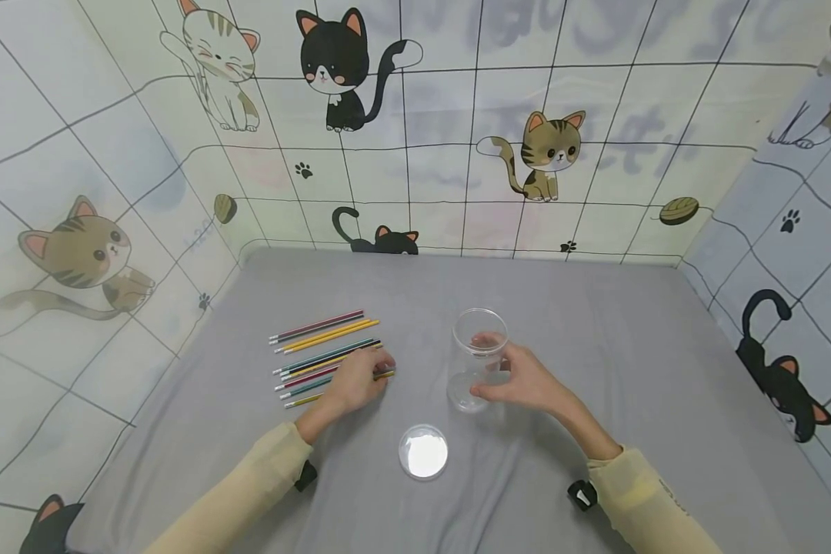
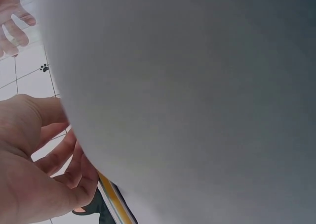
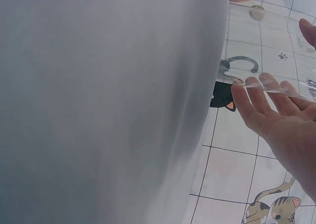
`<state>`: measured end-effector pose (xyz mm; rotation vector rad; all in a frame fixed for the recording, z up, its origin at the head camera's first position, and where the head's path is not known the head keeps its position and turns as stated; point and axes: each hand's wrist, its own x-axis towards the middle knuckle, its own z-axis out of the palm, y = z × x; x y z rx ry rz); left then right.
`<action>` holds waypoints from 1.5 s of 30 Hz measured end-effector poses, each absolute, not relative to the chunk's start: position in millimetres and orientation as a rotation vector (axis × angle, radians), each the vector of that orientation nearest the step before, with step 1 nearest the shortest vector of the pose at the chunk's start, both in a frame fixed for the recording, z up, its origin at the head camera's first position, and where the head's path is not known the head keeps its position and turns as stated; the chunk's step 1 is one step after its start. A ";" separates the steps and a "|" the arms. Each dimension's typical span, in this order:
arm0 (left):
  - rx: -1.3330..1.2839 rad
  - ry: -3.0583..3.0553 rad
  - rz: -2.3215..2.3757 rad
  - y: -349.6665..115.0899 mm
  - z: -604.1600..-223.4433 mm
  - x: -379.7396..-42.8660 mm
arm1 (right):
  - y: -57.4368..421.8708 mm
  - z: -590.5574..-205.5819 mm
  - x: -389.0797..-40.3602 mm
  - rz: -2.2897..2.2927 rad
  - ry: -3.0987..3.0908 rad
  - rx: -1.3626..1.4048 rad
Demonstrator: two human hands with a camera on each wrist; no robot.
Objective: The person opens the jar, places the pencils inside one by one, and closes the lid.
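Note:
Several pencils (image 1: 325, 336) with white eraser ends lie in a slanted row on the left of the table, in yellow, dark red, teal and black. Over the near pencils is my left hand (image 1: 357, 378), its fingers bent down at their right ends. A yellow pencil tip (image 1: 388, 375) shows past those fingers; I cannot tell whether they pinch it. In the left wrist view the fingertips are partly hidden behind the pale cloth. My right hand (image 1: 526, 378) grips a clear jar (image 1: 480, 350) from the right, thumb in front, fingers behind. The jar stands upright with its mouth up.
A small round clear disc (image 1: 424, 452), like a lid, lies near the front, between the arms. Grey cloth (image 1: 595, 323) covers the table. A cat-printed tiled sheet (image 1: 443, 115) rises at the back and both sides.

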<state>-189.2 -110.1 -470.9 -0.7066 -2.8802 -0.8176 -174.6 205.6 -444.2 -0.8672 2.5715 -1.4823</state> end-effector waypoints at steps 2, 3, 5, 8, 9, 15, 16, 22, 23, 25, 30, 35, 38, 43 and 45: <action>-0.710 -2.888 -0.796 -109.6 -470.5 -189.1 | 205.1 -443.8 -174.6 -1.483 2.570 -0.866; -0.715 -2.893 -0.786 -109.5 -470.5 -189.3 | 205.0 -443.6 -174.5 -1.483 2.568 -0.866; -0.727 -2.898 -0.769 -109.3 -470.2 -189.5 | 204.9 -443.8 -174.6 -1.481 2.571 -0.865; -0.739 -2.904 -0.751 -108.9 -470.0 -189.5 | 205.1 -444.7 -175.0 -1.481 2.574 -0.869; -0.741 -2.908 -0.750 -108.6 -470.0 -189.6 | 205.2 -444.8 -175.0 -1.481 2.575 -0.872; -0.735 -2.921 -0.728 -106.5 -471.2 -191.2 | 205.0 -444.8 -175.0 -1.500 2.567 -0.891; -0.733 -2.921 -0.725 -106.2 -471.6 -191.6 | 204.9 -444.8 -175.1 -1.501 2.568 -0.892; -0.717 -2.940 -0.714 -106.2 -469.2 -191.1 | 204.9 -444.8 -175.3 -1.503 2.563 -0.895; -0.719 -2.939 -0.721 -106.6 -467.5 -190.7 | 204.9 -444.7 -175.4 -1.503 2.562 -0.896; -0.732 -2.921 -0.742 -107.7 -463.2 -189.8 | 205.1 -444.4 -175.3 -1.505 2.559 -0.894; -0.821 -2.800 -0.794 -111.6 -450.9 -189.1 | 205.7 -443.7 -175.6 -1.507 2.557 -0.889; -0.811 -2.820 -0.848 -113.0 -437.0 -189.9 | 206.0 -443.4 -175.9 -1.507 2.556 -0.896; -0.778 -2.850 -0.911 -113.1 -430.8 -191.1 | 205.7 -443.5 -175.7 -1.511 2.555 -0.898; -0.786 -2.789 -1.010 -112.9 -418.0 -191.0 | 205.4 -443.8 -176.0 -1.508 2.560 -0.904; -0.788 -2.751 -1.064 -112.5 -412.0 -190.8 | 205.2 -443.6 -176.0 -1.506 2.562 -0.906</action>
